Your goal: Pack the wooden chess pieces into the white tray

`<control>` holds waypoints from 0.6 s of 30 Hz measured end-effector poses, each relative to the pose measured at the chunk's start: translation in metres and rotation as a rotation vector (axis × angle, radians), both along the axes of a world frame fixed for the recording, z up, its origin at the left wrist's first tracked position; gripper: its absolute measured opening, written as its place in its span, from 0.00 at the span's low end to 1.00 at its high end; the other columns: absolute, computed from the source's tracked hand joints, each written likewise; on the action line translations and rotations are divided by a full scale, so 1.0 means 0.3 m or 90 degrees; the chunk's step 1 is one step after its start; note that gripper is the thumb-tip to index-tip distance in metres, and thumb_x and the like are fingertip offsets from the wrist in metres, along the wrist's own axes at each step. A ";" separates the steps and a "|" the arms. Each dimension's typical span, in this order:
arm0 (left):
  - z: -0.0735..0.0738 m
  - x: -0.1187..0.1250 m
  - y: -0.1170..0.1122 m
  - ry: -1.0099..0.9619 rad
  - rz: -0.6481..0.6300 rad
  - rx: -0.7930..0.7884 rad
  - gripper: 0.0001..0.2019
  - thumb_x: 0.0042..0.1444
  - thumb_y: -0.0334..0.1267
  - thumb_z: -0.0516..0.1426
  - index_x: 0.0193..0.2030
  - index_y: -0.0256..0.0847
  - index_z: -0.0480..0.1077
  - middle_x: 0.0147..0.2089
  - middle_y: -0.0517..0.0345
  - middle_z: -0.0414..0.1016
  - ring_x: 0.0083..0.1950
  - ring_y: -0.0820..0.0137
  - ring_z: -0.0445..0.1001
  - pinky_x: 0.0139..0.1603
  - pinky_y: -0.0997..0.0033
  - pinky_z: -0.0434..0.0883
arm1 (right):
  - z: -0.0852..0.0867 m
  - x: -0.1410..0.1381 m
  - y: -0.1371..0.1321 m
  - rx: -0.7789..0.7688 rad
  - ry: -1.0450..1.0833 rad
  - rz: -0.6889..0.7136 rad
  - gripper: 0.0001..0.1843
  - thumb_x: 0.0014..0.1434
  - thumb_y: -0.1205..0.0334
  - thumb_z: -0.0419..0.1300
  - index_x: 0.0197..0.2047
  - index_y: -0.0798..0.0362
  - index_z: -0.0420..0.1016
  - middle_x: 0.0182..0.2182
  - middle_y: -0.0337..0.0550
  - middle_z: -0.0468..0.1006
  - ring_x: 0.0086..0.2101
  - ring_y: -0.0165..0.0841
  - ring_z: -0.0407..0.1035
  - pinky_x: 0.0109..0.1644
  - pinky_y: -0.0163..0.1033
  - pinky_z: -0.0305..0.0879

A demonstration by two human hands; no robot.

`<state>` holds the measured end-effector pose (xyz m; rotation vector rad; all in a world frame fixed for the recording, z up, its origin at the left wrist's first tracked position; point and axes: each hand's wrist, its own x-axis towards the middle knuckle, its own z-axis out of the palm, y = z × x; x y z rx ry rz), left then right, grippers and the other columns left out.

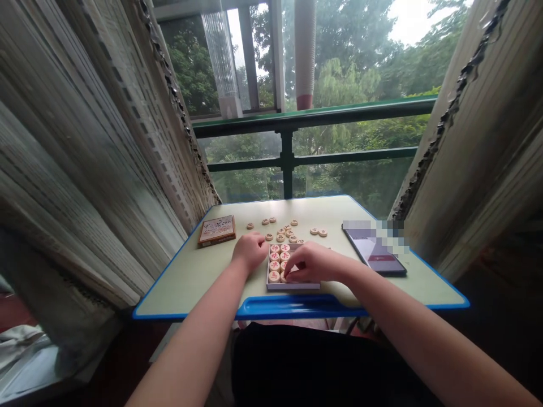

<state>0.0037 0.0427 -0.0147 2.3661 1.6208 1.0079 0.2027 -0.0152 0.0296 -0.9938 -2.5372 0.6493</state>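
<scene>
A shallow white box (293, 286) lies on the table with Chinese chess pieces (275, 256) in two columns along its left side, red characters facing up. My right hand (314, 262) reaches over the box from the right. Its thumb and fingers pinch a chess piece (284, 277) at the near end of the second column; the hand covers much of the box's right part. My left hand (251, 251) rests at the box's left edge with fingers curled, and what they hold, if anything, is hidden. Several loose chess pieces (280, 237) lie beyond the box.
A box lid (217, 229) with Chinese writing lies at the table's left. A tablet (375, 251) lies at the right. The pale table (190, 288) has a blue rim and a blue tray groove (292, 305) at the near edge. Curtains (139, 113) hang on both sides.
</scene>
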 end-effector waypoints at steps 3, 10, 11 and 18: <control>-0.006 -0.009 0.014 -0.008 0.015 0.006 0.12 0.46 0.33 0.49 0.13 0.39 0.60 0.22 0.58 0.64 0.26 0.73 0.62 0.29 0.73 0.58 | 0.001 0.007 0.004 0.017 0.011 -0.009 0.10 0.51 0.56 0.63 0.33 0.54 0.81 0.17 0.34 0.66 0.19 0.23 0.54 0.25 0.30 0.50; -0.012 -0.016 0.023 0.016 -0.005 -0.055 0.11 0.45 0.35 0.49 0.14 0.39 0.62 0.23 0.58 0.66 0.27 0.73 0.63 0.29 0.73 0.58 | 0.031 0.064 0.053 0.182 -0.129 -0.374 0.16 0.56 0.56 0.52 0.28 0.54 0.78 0.22 0.45 0.75 0.24 0.29 0.62 0.27 0.33 0.49; -0.012 -0.015 0.022 0.021 -0.009 -0.064 0.11 0.45 0.35 0.49 0.14 0.39 0.62 0.22 0.58 0.66 0.27 0.73 0.63 0.29 0.72 0.58 | 0.037 0.072 0.056 0.163 -0.165 -0.404 0.16 0.55 0.57 0.51 0.26 0.55 0.77 0.23 0.46 0.75 0.24 0.30 0.63 0.26 0.34 0.49; -0.007 -0.021 0.008 0.032 -0.030 -0.136 0.10 0.42 0.35 0.50 0.14 0.38 0.64 0.19 0.58 0.66 0.26 0.72 0.63 0.28 0.71 0.57 | 0.048 0.088 0.031 -0.215 -0.187 -0.287 0.13 0.47 0.61 0.53 0.17 0.55 0.71 0.19 0.45 0.76 0.22 0.31 0.68 0.27 0.33 0.59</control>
